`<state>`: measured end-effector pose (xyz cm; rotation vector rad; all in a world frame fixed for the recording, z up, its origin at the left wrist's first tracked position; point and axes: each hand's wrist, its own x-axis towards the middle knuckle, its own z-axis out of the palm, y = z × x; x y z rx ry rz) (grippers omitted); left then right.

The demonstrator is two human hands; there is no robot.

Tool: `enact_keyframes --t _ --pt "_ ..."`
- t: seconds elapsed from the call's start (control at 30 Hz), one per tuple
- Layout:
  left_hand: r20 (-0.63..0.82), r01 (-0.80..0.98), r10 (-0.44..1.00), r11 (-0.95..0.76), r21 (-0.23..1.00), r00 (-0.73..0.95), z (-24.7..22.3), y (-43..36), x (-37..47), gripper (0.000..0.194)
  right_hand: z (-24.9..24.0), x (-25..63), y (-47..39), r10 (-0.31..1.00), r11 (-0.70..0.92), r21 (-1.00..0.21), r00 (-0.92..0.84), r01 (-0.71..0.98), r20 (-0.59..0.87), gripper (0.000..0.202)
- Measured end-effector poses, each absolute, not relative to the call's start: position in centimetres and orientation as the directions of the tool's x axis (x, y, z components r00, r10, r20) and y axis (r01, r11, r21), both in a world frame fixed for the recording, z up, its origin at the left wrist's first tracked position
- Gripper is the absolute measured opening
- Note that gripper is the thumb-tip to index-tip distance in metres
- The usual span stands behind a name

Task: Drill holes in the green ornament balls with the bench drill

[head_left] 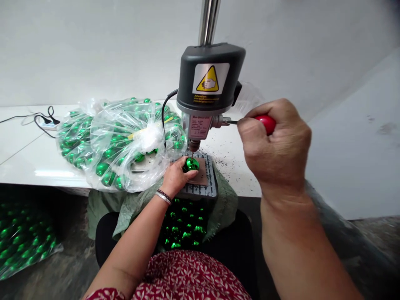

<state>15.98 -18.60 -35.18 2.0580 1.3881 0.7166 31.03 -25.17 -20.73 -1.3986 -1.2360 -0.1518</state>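
A dark grey bench drill [211, 79] stands on the white table, its bit pointing down at a shiny green ball [191, 164]. My left hand [176, 177] holds that ball between thumb and fingers on a brown board [201, 174], which lies on the drill's grey base. Whether the bit touches or enters the ball is too small to tell. On the right, my right hand [278, 146] is closed round the red knob [266, 124] of the drill's lever. Dark shavings lie around the base.
Clear plastic bags of green balls [108, 146] lie on the white table [28, 166] to the left. A power strip [48, 123] with black cables is behind them. More green balls show in a sack [225, 204] below the drill and in a bag [26, 237] at lower left.
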Motion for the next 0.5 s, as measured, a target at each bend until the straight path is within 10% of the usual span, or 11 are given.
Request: enact_keyframes --t 0.27,0.5 --pt "0.081 0.64 0.947 -0.272 0.719 0.312 -35.1 -18.7 15.9 0.054 -22.0 30.5 -24.4 0.484 0.283 -0.656 0.486 0.7 0.728 0.038" --pt "0.073 0.667 0.952 -0.262 0.698 0.298 -35.2 -18.6 15.8 0.055 -23.9 30.0 -24.2 0.368 0.275 -0.616 0.512 0.738 0.777 0.028"
